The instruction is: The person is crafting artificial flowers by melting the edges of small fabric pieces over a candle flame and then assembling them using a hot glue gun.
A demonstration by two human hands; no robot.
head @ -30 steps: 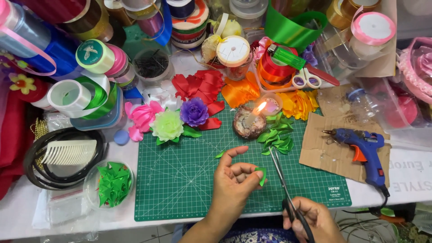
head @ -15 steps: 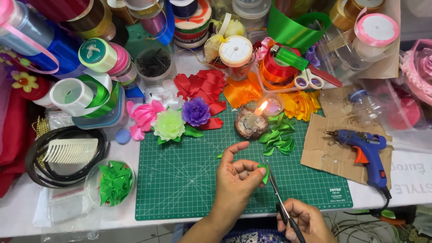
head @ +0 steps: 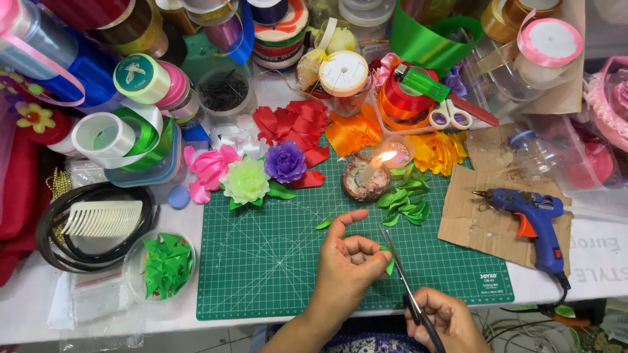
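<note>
My left hand (head: 350,268) pinches a small green ribbon piece (head: 390,263) between thumb and fingers, low over the green cutting mat (head: 261,261). My right hand (head: 445,320) grips black-handled scissors (head: 400,271), whose long blades cross the ribbon piece. A lit candle (head: 366,175) burns at the mat's far edge. Beside it lies a pile of cut green ribbon leaves (head: 404,199). One loose green leaf (head: 322,224) lies on the mat just above my left hand.
Pink, pale green and purple ribbon flowers (head: 252,171) sit at the mat's upper left. A blue glue gun (head: 530,219) rests on cardboard at right. Ribbon spools (head: 131,85), red and orange petals, a comb (head: 101,218) and a dish of green pieces (head: 167,265) crowd the table.
The scissors have slid left onto the green ribbon piece, which was clear of the blades a second ago. My left hand has shifted slightly down and right.
</note>
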